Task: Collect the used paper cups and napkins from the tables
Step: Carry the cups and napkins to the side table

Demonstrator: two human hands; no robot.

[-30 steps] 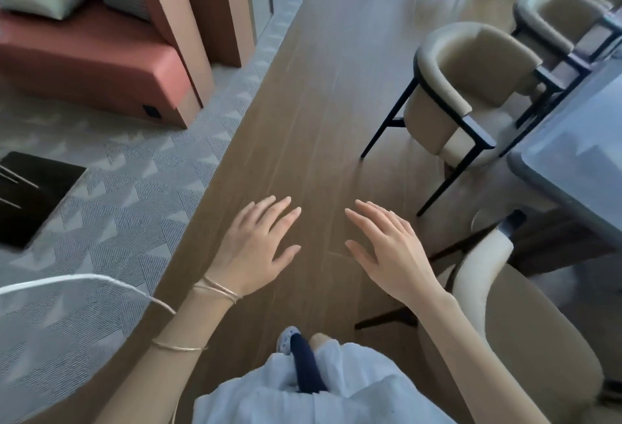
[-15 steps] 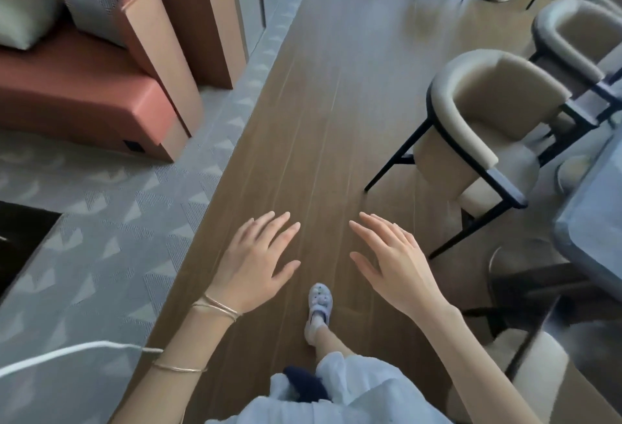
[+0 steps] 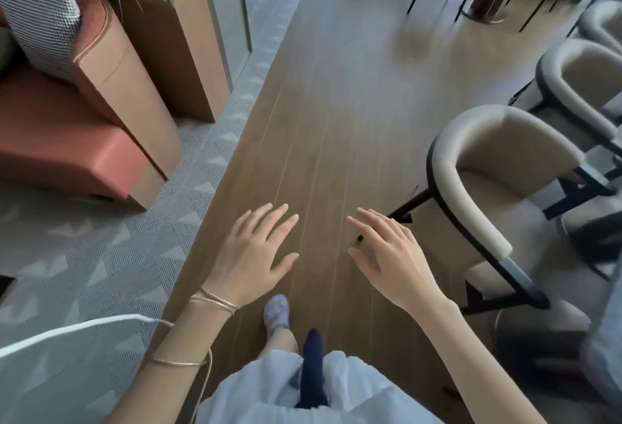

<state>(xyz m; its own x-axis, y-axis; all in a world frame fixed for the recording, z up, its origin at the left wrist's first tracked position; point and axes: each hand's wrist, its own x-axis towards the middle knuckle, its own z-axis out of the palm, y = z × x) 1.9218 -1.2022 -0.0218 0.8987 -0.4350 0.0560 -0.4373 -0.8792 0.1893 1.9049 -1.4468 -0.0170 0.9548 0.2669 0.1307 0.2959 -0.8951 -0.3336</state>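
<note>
No paper cup or napkin shows in the head view. My left hand (image 3: 250, 255) is held out palm down over the wooden floor, fingers straight and spread, holding nothing. My right hand (image 3: 392, 257) hovers beside it, also palm down with relaxed fingers and nothing in it. Thin bracelets circle my left wrist and forearm. Below the hands I see my white skirt and one foot in a light shoe.
A wooden walkway (image 3: 336, 104) runs ahead. Beige armchairs with black frames (image 3: 498, 167) line the right side. On the left are grey patterned carpet (image 3: 101, 255), a terracotta sofa (image 3: 60, 141) and a planter box (image 3: 175, 53). A column base (image 3: 484, 13) stands far ahead.
I have walked forward along the wooden floor; the chairs and sofa have slid toward me and the grey table at right has left the view. Both hands keep the same open pose.
</note>
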